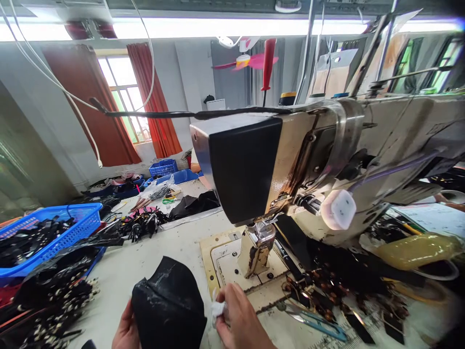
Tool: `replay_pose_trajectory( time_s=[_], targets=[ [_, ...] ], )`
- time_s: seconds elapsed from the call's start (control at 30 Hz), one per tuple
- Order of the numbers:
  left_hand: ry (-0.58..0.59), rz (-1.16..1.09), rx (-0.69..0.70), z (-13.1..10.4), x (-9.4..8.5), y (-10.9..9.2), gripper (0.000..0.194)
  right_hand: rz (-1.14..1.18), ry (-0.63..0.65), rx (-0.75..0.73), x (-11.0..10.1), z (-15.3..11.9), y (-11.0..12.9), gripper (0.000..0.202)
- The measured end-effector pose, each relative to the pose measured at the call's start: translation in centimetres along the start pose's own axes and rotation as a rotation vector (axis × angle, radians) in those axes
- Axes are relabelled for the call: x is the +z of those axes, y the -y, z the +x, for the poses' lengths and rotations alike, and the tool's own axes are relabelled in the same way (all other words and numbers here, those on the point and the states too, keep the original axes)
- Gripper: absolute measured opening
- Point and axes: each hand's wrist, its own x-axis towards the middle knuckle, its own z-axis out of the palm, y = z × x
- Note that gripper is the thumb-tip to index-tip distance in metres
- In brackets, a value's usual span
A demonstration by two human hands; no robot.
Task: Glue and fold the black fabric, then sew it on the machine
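Right hand [241, 317] tight around white wad [218, 310], left hand [126, 329] with black piece [169, 310] in grip, sewing-plate marking [224, 253] illegible.

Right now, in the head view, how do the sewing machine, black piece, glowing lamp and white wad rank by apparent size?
Largest to smallest, as they look:
1. Sewing machine
2. Black piece
3. Glowing lamp
4. White wad

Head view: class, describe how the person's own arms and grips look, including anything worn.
Left grip: a bare, partly hidden hand, no glove visible. Right grip: a bare hand, no glove or ring visible. No sleeve shows above the picture's lower edge.
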Motion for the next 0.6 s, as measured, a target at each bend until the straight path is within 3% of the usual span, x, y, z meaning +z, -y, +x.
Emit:
replay_pose_trajectory(
  time_s=[0.13,0.27,0.37,0.5,0.6],
  targets=[
    [0.058,0.035,-0.031,0.1,0.8,0.1,0.032,0.157,-0.046,-0.070,-0.9,1.0,1.7,0.046],
    [0.010,0.146,-0.091,0.1,0.1,-0.5,0.029,0.035,0.025,-0.108,2.0,1.6,2.6,0.048],
    [-0.057,0.213,-0.118,0.0,-0.5,-1.3,0.025,-0.051,0.065,-0.023,3.2,1.1,2.2,0.047],
    [-0.037,0.210,-0.166,-0.2,0.2,-1.7,0.022,0.044,0.047,0.091,0.9,0.1,1.3,0.044],
    [0.032,0.189,-0.220,-0.3,1.5,-1.5,0.024,0.178,0.001,0.039,-1.5,0.1,1.4,0.041]
  ],
)
